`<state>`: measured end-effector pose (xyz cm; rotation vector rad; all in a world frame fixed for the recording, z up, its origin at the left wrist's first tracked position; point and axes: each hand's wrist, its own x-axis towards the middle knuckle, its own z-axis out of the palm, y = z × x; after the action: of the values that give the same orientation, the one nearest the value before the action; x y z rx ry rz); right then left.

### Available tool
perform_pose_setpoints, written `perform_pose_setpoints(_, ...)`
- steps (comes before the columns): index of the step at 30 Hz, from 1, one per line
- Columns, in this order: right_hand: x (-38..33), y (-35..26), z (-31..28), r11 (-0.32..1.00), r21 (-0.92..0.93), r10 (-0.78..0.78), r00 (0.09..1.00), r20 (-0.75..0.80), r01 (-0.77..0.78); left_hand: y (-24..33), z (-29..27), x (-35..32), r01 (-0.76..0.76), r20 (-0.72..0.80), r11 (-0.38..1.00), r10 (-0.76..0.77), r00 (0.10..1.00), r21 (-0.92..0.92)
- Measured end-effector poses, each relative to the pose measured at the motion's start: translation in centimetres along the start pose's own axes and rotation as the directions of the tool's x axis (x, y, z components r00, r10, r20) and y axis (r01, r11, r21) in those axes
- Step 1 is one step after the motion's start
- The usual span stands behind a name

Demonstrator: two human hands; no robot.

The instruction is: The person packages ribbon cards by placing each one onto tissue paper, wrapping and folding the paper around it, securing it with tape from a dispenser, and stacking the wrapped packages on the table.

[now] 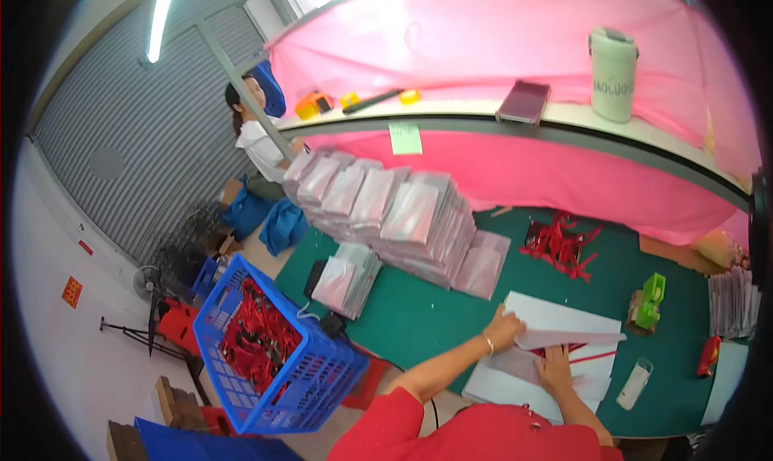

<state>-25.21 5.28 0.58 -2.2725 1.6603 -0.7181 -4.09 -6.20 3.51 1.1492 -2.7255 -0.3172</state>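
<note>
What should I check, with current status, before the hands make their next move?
1. Left hand at the bag: ok, touching its left end.
2. Firm left pinch: cannot tell, the fingertips are too small and blurred.
3. Right hand at the bag: ok, fingers by the lower edge of the raised flap.
4. Red ribbon fully covered: not ok, part lies exposed to the right of the right hand.
5. Bag's contents lying flat: cannot tell, flap and hand hide them.
6. Red pile apart from the white sheets: ok, green table shows between.
</note>
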Motion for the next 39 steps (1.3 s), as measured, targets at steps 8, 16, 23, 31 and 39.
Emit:
perform_pose_setpoints(8, -1.1, 0.9, 2.1, 0.991, -0.086, 0.11, 0.993, 0.045, -0.106, 0.0, 2.5, -3.6, -0.311, -0.339, 0.933, 0.356, 0.871, 0.179)
perform_pose_setpoints(16, 0.7, 1.9, 1.9, 0.989, -0.088, 0.113, 0.991, -0.072, -0.119, -1.1, 1.5, -4.8, -0.344, -0.326, 0.939, 0.33, 0.886, 0.014)
perform_pose_setpoints(23, -4.5, 3.3, -6.0, 0.916, -0.336, -0.024, 0.804, -0.594, -0.221, -0.4, 3.3, -5.9, -0.239, -0.254, 0.968, 0.25, 0.934, 0.073)
perform_pose_setpoints(31, -6.9, 7.2, -9.9, 0.782, -0.582, -0.02, 0.923, -0.384, -0.225, 1.2, 2.6, -5.7, -0.19, -0.271, 0.968, 0.229, 0.935, 0.164)
perform_pose_setpoints(39, -11.2, 8.9, -11.5, 0.78, -0.622, -0.013, 0.993, -0.116, -0.063, 1.3, 2.9, -6.4, -0.133, -0.275, 0.96, 0.201, 0.94, 0.247)
